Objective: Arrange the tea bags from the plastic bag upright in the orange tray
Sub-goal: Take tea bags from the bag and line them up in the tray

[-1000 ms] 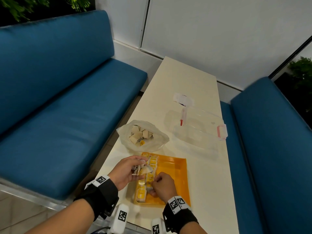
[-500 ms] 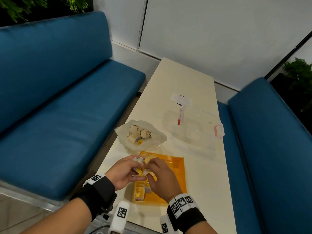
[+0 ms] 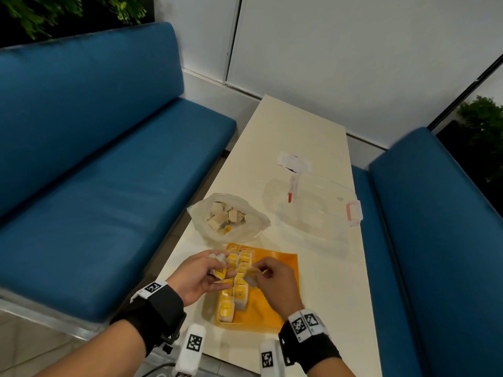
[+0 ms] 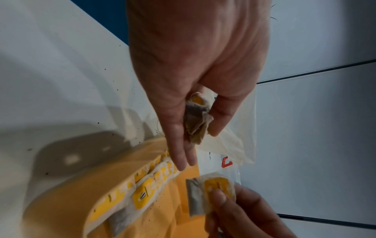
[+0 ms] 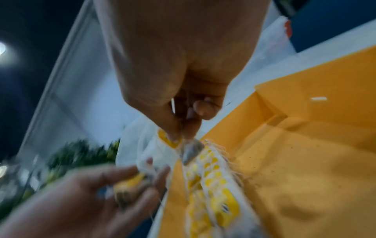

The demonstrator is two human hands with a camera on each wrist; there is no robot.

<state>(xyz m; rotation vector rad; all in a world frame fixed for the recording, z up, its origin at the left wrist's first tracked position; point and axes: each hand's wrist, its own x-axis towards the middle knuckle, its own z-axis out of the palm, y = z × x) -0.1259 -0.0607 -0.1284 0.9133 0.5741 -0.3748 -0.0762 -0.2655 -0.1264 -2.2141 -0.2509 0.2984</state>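
The orange tray [image 3: 275,311] lies at the near end of the table, with two rows of upright tea bags [image 3: 239,276] along its left side. My left hand [image 3: 212,270] hovers over the tray's left edge and holds a small bunch of tea bags [image 4: 196,119] between thumb and fingers. My right hand [image 3: 258,273], over the tray's middle, pinches a single tea bag [image 4: 211,191] with a yellow tag [image 5: 168,140]. The plastic bag [image 3: 228,219] with several more tea bags lies open just beyond the tray.
A clear plastic box [image 3: 318,210] with red latches stands beyond the tray on the right, a small white wrapper [image 3: 294,161] behind it. Blue benches [image 3: 109,186] flank the narrow cream table [image 3: 285,131]. A white wall closes the far end.
My right hand came up from the tray's near rows, met the left hand and took one tea bag from its bunch. It now holds the bag a little to the right.
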